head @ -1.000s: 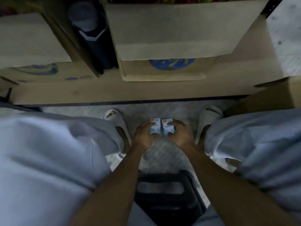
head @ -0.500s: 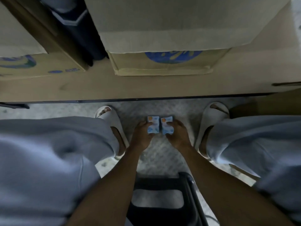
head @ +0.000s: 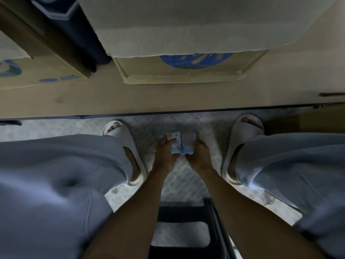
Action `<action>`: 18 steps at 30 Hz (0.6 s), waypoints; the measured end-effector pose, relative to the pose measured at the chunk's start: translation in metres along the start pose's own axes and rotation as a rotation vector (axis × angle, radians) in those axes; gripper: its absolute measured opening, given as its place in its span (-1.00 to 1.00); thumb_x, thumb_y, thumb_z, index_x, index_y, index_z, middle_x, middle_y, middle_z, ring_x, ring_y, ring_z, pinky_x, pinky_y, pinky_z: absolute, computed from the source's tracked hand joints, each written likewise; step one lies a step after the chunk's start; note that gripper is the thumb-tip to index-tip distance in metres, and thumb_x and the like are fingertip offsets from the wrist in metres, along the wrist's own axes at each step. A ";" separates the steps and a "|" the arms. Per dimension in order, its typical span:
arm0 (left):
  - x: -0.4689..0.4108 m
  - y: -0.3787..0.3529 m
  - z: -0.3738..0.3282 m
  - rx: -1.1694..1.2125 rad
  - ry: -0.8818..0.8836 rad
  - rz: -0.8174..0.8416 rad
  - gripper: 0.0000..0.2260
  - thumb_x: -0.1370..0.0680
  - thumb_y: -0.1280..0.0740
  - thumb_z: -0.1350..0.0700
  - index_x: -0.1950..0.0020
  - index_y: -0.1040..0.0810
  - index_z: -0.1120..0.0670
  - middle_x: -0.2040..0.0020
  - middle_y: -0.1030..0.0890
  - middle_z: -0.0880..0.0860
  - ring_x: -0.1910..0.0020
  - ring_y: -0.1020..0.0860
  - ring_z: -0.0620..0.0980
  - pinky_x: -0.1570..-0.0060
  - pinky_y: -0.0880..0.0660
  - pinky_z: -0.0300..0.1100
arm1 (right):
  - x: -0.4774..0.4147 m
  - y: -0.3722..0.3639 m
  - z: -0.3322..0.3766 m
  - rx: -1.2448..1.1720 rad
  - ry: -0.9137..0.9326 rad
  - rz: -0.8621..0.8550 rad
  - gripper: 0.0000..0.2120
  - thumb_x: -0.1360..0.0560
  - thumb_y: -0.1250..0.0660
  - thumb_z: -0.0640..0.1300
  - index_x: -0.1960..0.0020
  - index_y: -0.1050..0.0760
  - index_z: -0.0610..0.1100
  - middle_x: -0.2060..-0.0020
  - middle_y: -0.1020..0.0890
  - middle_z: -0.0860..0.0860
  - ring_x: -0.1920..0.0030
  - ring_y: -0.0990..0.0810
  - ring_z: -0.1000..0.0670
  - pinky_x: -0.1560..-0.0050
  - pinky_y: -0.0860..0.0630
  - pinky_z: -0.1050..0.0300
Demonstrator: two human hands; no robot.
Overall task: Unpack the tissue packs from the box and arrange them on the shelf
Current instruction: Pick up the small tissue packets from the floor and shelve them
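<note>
- Gripping left pack (head: 173, 142) in left hand (head: 164, 156), thumb over its top face, fingers curled round it.
- Gripping right pack (head: 189, 143) in right hand (head: 199, 156), fingers curled round its near end; print on top blurred.
- Side by side, touching along the long edges, right pack at 3 o'clock of left pack; both low over the floor (head: 186, 122), resting on it or lifted cannot tell.
- Flanked by left slipper (head: 127, 144) at 9 o'clock of the packs and right slipper (head: 240, 139) at 3 o'clock, each apart from the hands.
- At 12 o'clock, on a tan board (head: 168, 98): middle box (head: 183, 73), round blue print on its face, pale flap (head: 186, 25) folded down over the front; contents hidden.
- At 10 o'clock: left box (head: 43, 73), blue print too, top cut by the frame edge; contents not visible.
- Between those two boxes: dark container (head: 71, 21), inside not visible.
- At 3 o'clock, by the frame edge: corner of a third box (head: 317, 120), only a plain side on show.
- At 6 o'clock, beneath the forearms: black stool (head: 183, 212), floor showing through its frame.
</note>
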State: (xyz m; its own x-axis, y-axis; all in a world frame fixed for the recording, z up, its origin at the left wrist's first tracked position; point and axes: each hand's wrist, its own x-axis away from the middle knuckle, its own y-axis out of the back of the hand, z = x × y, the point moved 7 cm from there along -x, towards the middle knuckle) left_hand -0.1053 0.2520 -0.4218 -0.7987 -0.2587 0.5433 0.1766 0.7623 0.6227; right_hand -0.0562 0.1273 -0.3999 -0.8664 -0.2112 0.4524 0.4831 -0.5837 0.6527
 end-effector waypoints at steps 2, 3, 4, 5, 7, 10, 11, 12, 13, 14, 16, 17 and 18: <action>-0.003 -0.001 0.001 0.044 0.006 -0.019 -0.46 -0.38 -0.48 0.23 -0.34 -0.46 0.15 -0.38 -0.42 0.22 -0.32 -0.44 0.14 -0.26 -0.47 0.01 | -0.001 -0.001 -0.001 0.020 0.000 -0.004 -0.82 -0.46 -0.36 -0.24 -0.06 -0.59 -0.16 -0.04 -0.64 -0.12 -0.04 -0.61 -0.07 -0.02 -0.46 0.26; -0.004 -0.002 0.003 0.065 0.025 -0.033 -0.44 -0.34 -0.50 0.23 -0.32 -0.47 0.18 -0.33 -0.46 0.23 -0.26 -0.50 0.13 -0.17 -0.53 -0.07 | -0.002 -0.002 -0.003 0.011 -0.013 -0.003 -0.82 -0.44 -0.39 -0.23 -0.05 -0.60 -0.15 -0.03 -0.65 -0.12 -0.02 -0.61 -0.06 -0.02 -0.48 0.25; -0.004 0.000 0.006 0.112 0.066 -0.053 -0.44 -0.33 -0.52 0.27 -0.31 -0.48 0.19 -0.31 -0.48 0.20 -0.25 -0.50 0.12 -0.14 -0.54 -0.18 | -0.003 -0.002 -0.005 -0.008 -0.025 -0.002 -0.81 -0.42 -0.42 -0.21 -0.04 -0.61 -0.14 -0.02 -0.65 -0.11 -0.01 -0.61 -0.05 -0.03 -0.53 0.23; -0.004 0.002 0.005 0.155 0.071 -0.076 -0.46 -0.33 -0.51 0.31 -0.30 -0.50 0.18 -0.31 -0.49 0.17 -0.29 -0.48 0.11 -0.17 -0.49 -0.21 | -0.003 -0.003 -0.007 -0.048 -0.046 0.002 -0.79 -0.40 -0.45 -0.19 -0.03 -0.61 -0.13 -0.01 -0.66 -0.11 0.00 -0.62 -0.05 -0.05 -0.56 0.16; 0.000 0.008 0.004 0.141 0.061 -0.113 -0.56 -0.38 -0.48 0.34 -0.24 -0.56 0.14 -0.26 -0.55 0.06 -0.29 -0.46 0.02 -0.24 -0.42 -0.12 | -0.003 -0.004 -0.013 -0.139 -0.095 0.021 -0.74 -0.34 -0.50 -0.21 -0.02 -0.62 -0.15 -0.01 -0.65 -0.12 -0.01 -0.62 -0.06 -0.06 -0.59 0.05; 0.002 0.008 0.007 0.267 0.078 -0.148 -0.69 -0.40 -0.41 0.43 -0.02 -0.59 0.09 0.08 -0.64 -0.22 0.06 -0.61 -0.21 0.08 -0.55 -0.12 | -0.002 -0.006 -0.018 -0.233 -0.140 0.055 -0.61 -0.26 -0.53 -0.33 -0.08 -0.60 -0.22 -0.06 -0.61 -0.15 -0.07 -0.60 -0.08 -0.03 -0.59 0.16; 0.002 0.009 0.006 0.259 0.064 -0.167 -0.66 -0.36 -0.46 0.42 -0.03 -0.60 0.09 0.06 -0.62 -0.18 0.06 -0.61 -0.16 0.10 -0.59 -0.11 | -0.001 -0.005 -0.019 -0.249 -0.147 0.052 -0.57 -0.25 -0.54 -0.35 -0.10 -0.58 -0.24 -0.08 -0.60 -0.15 -0.07 -0.60 -0.07 -0.01 -0.60 0.21; 0.002 0.010 0.005 0.276 0.056 -0.179 -0.62 -0.32 -0.49 0.40 -0.08 -0.60 0.11 0.00 -0.60 -0.10 0.01 -0.61 -0.09 0.06 -0.61 -0.08 | 0.001 -0.003 -0.018 -0.242 -0.150 0.047 -0.55 -0.24 -0.55 -0.36 -0.11 -0.58 -0.25 -0.10 -0.59 -0.14 -0.07 -0.60 -0.06 -0.02 -0.60 0.21; 0.001 0.009 0.007 0.290 0.069 -0.178 -0.59 -0.31 -0.51 0.39 -0.11 -0.60 0.13 -0.06 -0.59 -0.02 -0.04 -0.60 -0.03 0.01 -0.61 -0.06 | 0.003 -0.002 -0.017 -0.221 -0.143 0.041 -0.53 -0.24 -0.56 -0.35 -0.13 -0.58 -0.24 -0.10 -0.58 -0.14 -0.07 -0.60 -0.07 -0.05 -0.60 0.16; 0.001 0.011 0.008 0.281 0.068 -0.182 -0.58 -0.31 -0.51 0.38 -0.14 -0.59 0.15 -0.11 -0.60 0.04 -0.07 -0.60 0.01 -0.01 -0.61 -0.04 | 0.003 0.000 -0.016 -0.194 -0.132 0.033 -0.53 -0.24 -0.56 -0.33 -0.13 -0.59 -0.21 -0.10 -0.57 -0.13 -0.06 -0.60 -0.07 -0.08 -0.59 0.11; 0.000 0.010 0.008 0.270 0.072 -0.181 -0.58 -0.34 -0.49 0.37 -0.17 -0.59 0.16 -0.15 -0.60 0.10 -0.09 -0.60 0.03 -0.02 -0.61 -0.03 | 0.004 0.002 -0.014 -0.161 -0.107 0.021 -0.54 -0.24 -0.58 -0.27 -0.12 -0.61 -0.16 -0.09 -0.58 -0.12 -0.05 -0.61 -0.07 -0.10 -0.58 0.07; 0.000 0.011 0.006 0.272 0.067 -0.175 -0.57 -0.34 -0.49 0.37 -0.18 -0.59 0.16 -0.15 -0.60 0.10 -0.10 -0.60 0.04 -0.02 -0.61 -0.04 | 0.004 0.002 -0.014 -0.156 -0.096 0.016 -0.55 -0.24 -0.58 -0.25 -0.11 -0.62 -0.15 -0.09 -0.60 -0.11 -0.05 -0.61 -0.07 -0.10 -0.58 0.06; -0.001 0.010 0.006 0.284 0.057 -0.158 -0.56 -0.33 -0.50 0.36 -0.19 -0.58 0.16 -0.16 -0.59 0.11 -0.11 -0.59 0.05 -0.03 -0.61 -0.05 | 0.004 0.003 -0.014 -0.149 -0.089 0.013 -0.57 -0.24 -0.58 -0.23 -0.10 -0.62 -0.14 -0.07 -0.63 -0.11 -0.05 -0.62 -0.08 -0.09 -0.58 0.05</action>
State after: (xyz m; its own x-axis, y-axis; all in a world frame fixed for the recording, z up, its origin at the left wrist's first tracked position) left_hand -0.1066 0.2635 -0.4191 -0.7688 -0.4137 0.4876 -0.1210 0.8429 0.5244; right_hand -0.0598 0.1142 -0.4050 -0.8425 -0.1526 0.5166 0.4641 -0.6923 0.5525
